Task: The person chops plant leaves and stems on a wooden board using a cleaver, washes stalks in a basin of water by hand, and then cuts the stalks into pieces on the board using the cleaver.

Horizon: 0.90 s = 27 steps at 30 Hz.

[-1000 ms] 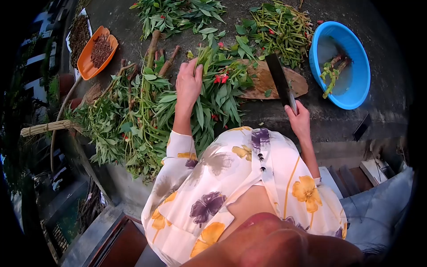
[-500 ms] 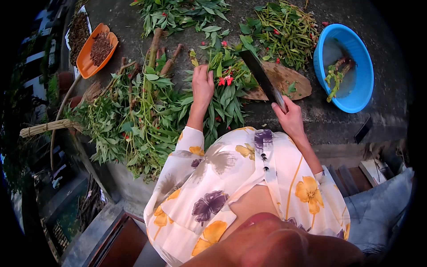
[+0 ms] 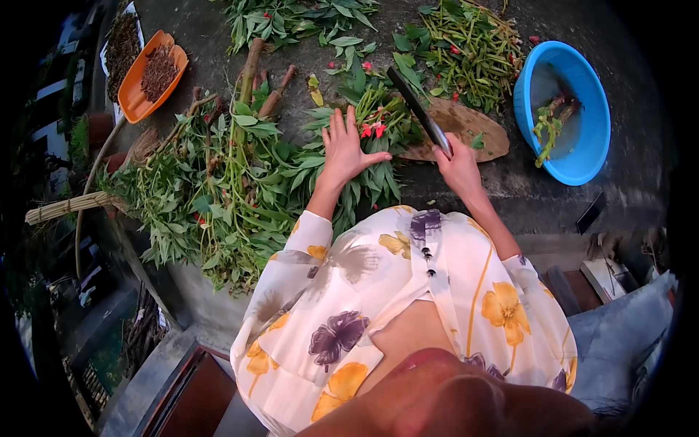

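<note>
My left hand (image 3: 345,149) lies with spread fingers over a bundle of leafy stems with red flowers (image 3: 378,128); the palm side is hidden. In my right hand (image 3: 460,170) is the handle of a knife (image 3: 416,105), its long dark blade slanting up and to the left. The blade passes over the left end of a wooden cutting board (image 3: 473,135), beside the flowered bundle. A small green leaf rests on the board.
Cut stems (image 3: 477,54) are heaped behind the board. A blue basin (image 3: 598,120) at the right holds thick stalks in cloudy water. Uncut leafy plants (image 3: 240,197) spread at the left, near an orange scoop (image 3: 131,98) and a straw broom (image 3: 73,207). A phone-like dark object (image 3: 591,213) lies at right.
My left hand has let go of the stems it was gripping and spread its fingers, shifting slightly right. My right hand has moved a little left with the knife.
</note>
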Motion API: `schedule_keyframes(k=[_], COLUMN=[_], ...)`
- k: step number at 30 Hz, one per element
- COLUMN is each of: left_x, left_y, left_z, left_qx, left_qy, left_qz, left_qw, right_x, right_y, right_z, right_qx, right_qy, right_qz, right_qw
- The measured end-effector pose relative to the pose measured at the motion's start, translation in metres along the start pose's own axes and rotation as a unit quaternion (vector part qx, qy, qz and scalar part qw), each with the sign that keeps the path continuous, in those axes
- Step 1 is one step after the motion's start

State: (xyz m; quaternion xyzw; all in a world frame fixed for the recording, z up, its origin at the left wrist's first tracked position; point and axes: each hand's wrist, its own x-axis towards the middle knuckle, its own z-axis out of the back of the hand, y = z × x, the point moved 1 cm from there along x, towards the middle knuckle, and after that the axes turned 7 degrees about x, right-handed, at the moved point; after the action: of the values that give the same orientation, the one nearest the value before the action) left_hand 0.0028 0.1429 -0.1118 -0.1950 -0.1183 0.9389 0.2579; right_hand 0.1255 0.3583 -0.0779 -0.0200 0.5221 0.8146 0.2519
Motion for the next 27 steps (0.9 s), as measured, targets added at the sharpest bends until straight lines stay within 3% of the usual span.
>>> schedule_keyframes(k=[2, 3, 7, 10, 13, 17, 21, 27], left_x=[0.004, 0.003, -0.005, -0.002, 0.001, 0.004, 0.009, 0.010], left_y=[-0.004, -0.008, -0.018, -0.021, -0.020, -0.020, -0.018, -0.018], left_z=[-0.011, -0.010, -0.016, -0.014, -0.012, -0.011, -0.011, -0.009], left_qx=[0.050, 0.052, 0.045, 0.033, 0.021, 0.033, 0.050, 0.048], left_qy=[-0.053, -0.148, -0.167, -0.142, -0.136, -0.120, -0.095, -0.085], left_qz=[0.026, -0.008, 0.051, 0.078, 0.075, 0.062, 0.061, 0.044], left_qw=[0.997, 0.988, 0.984, 0.986, 0.988, 0.990, 0.992, 0.994], right_x=[0.008, 0.013, 0.010, -0.008, -0.014, 0.000, 0.010, 0.032], right_y=[0.000, 0.001, 0.026, 0.043, 0.038, 0.023, 0.029, 0.052], right_z=[0.000, 0.006, 0.033, 0.040, 0.028, 0.004, 0.007, 0.022], right_qx=[-0.038, -0.023, -0.024, -0.030, -0.063, -0.202, -0.197, -0.187], right_qy=[0.009, 0.014, 0.010, 0.007, 0.080, 0.127, 0.145, 0.214], right_qz=[0.029, 0.016, 0.011, 0.021, 0.108, 0.074, 0.065, -0.022], right_qw=[0.999, 1.000, 1.000, 0.999, 0.989, 0.968, 0.967, 0.959])
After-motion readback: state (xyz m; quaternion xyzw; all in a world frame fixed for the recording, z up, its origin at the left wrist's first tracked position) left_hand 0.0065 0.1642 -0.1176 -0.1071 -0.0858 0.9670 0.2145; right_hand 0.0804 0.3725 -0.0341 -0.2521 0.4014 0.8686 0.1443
